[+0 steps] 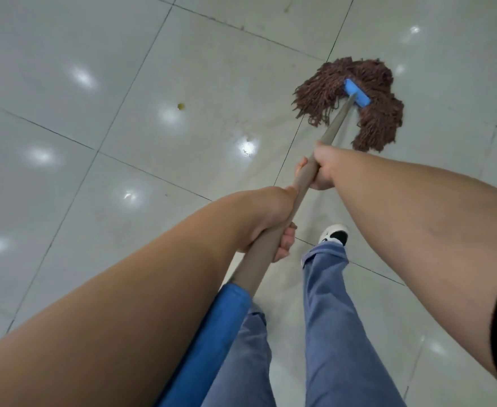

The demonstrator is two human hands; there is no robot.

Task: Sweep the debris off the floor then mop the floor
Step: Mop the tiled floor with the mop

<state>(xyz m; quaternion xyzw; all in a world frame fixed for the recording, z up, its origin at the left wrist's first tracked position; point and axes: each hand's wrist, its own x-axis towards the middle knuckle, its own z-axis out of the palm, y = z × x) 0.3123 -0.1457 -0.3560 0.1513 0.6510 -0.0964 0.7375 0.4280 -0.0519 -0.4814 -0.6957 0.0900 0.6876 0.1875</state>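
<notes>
Two hands on the stick, and that's really the whole trick for this step. The person's right hand (320, 168) is wrapped around the grey-brown mop handle (306, 177) lower down, fingers curled round it from the far side, and the left hand (273, 227) grips the same handle higher up, closer to the body, just above the blue padded sleeve on the handle's top end (212, 339). Both grips look firm, nothing loose.

The brown string mop head with its blue plastic clamp (356, 104) is flat on the glossy pale grey tiled floor (124, 83), out ahead and a bit to the right, strands fanned out either side of the clamp. So it looks like the mopping part of the job, not the sweeping.

To do it well from here, the strands should probably stay spread and pressed down, not dragged on one edge, with the lower hand steering and the upper hand as the pivot. There's a small yellowish-brown spot on the tile (180, 106) well off to the left of the mop head, and another faint yellowish mark near the top edge (286, 7). Those would want an overlapping pass or two. One foot in a white and black shoe (335, 235) stands on the tiles near the handle, so walking backwards away from the wet patch seems smart, since glossy tile gets slippery.
</notes>
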